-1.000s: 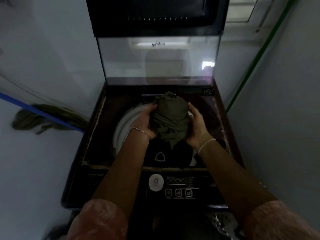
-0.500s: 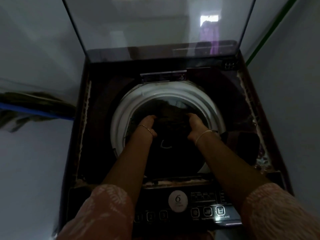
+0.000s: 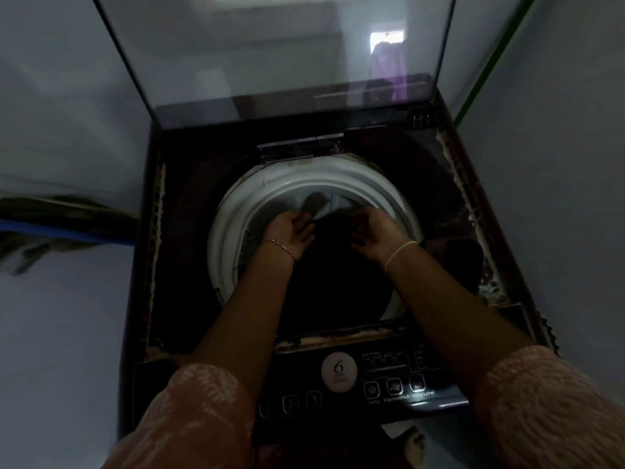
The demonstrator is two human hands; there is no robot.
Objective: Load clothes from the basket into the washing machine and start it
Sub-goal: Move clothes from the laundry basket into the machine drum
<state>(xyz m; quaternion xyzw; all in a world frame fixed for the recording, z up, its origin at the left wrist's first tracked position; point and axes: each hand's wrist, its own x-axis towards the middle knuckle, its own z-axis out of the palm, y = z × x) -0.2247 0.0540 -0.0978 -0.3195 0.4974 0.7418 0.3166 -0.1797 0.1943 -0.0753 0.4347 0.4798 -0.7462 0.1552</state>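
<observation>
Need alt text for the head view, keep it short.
The left hand and right hand reach into the white-rimmed drum of a top-load washing machine, relaxed and holding nothing, over dark clothes. Its glass lid stands raised behind; the control panel is nearest the camera.

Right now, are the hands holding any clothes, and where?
Nothing seems held: the left hand and right hand are open over the dark clothes in the drum.

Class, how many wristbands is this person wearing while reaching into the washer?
2: a thin chain on the left wrist and a pale band on the right wrist. The sleeves could hide others higher up.
</observation>
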